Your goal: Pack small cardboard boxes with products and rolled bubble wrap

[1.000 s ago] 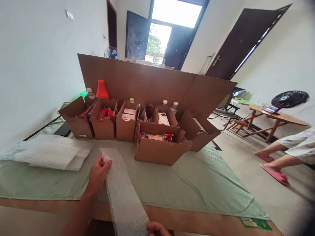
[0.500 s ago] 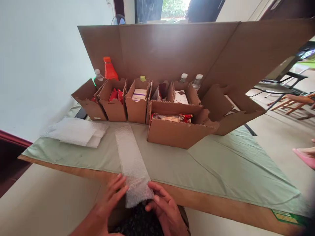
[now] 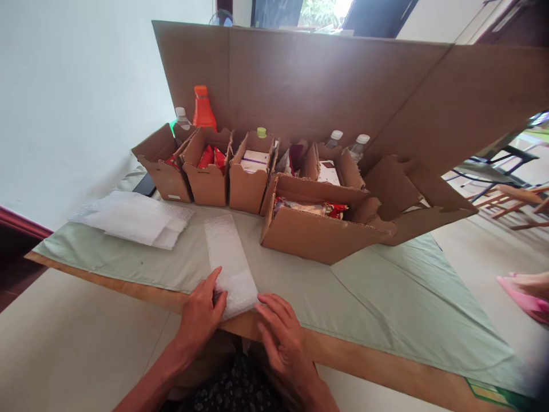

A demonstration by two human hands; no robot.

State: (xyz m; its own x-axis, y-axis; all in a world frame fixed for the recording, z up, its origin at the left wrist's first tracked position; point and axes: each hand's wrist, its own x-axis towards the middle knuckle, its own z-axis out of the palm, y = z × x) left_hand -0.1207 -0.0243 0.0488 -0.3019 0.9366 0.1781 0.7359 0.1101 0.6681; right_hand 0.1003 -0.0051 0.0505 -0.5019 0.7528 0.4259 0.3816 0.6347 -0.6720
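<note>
A narrow strip of bubble wrap (image 3: 229,246) lies flat on the green cloth, its near end doubled over at the table's front edge. My left hand (image 3: 199,312) holds the left side of that folded end, index finger on top and thumb at the near edge. At the right corner, my right hand (image 3: 283,337) has its fingertips against the wrap; its thumb and fingers are apart, with nothing gripped between them. More bubble wrap sheets (image 3: 132,220) are piled loosely to the left.
Cardboard bins (image 3: 210,183) with packets and small boxes stand in a row behind the strip. A longer bin (image 3: 321,234) sits in front at the right. Bottles, one an orange bottle (image 3: 203,111), stand against a tall cardboard panel (image 3: 309,86). A person's foot (image 3: 527,292) shows at far right.
The strip's near end has gone from hanging over the edge to lying folded on the table. Both hands have moved forward; my left hand has come onto the wrap. The view has tilted slightly.
</note>
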